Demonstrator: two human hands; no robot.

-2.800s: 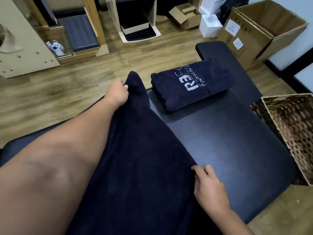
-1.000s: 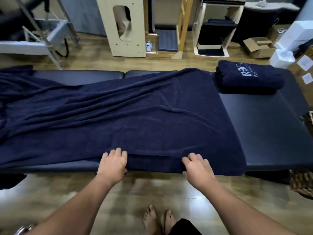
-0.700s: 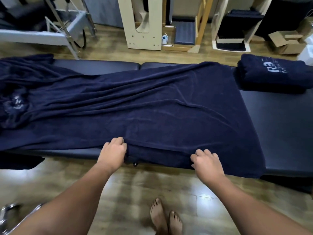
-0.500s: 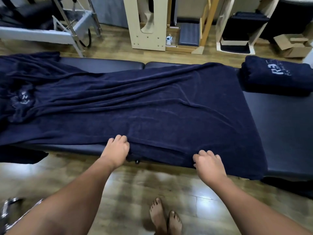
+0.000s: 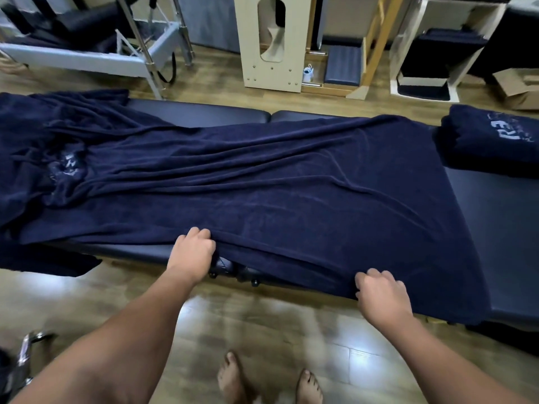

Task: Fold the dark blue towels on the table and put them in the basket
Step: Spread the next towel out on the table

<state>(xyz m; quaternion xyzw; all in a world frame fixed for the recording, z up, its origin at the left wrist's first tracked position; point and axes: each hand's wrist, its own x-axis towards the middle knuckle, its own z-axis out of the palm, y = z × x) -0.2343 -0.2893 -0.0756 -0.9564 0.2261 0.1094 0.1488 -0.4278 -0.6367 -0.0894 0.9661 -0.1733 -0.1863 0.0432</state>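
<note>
Towel [image 5: 262, 185], dark blue and rumpled, lies spread along the padded table [image 5: 501, 228], its near edge hanging over. Your left hand [image 5: 191, 253] and right hand [image 5: 380, 295] each grip that edge with curled fingers. A folded towel [image 5: 490, 141] sits at the far right.

Across the middle of the frame the spread towel [image 5: 262, 193] is plain dark navy with a pale whitish logo at the left, and the folded towel [image 5: 490, 141] at the right edge is the same navy with white lettering. The padded table [image 5: 501, 228] under them is black-blue and unpatterned. The floor [image 5: 262, 330] at the bottom shows brown wood-grain planks, and at the top stand a cream wooden panel [image 5: 272, 68] and a grey metal frame [image 5: 87, 58].
</note>
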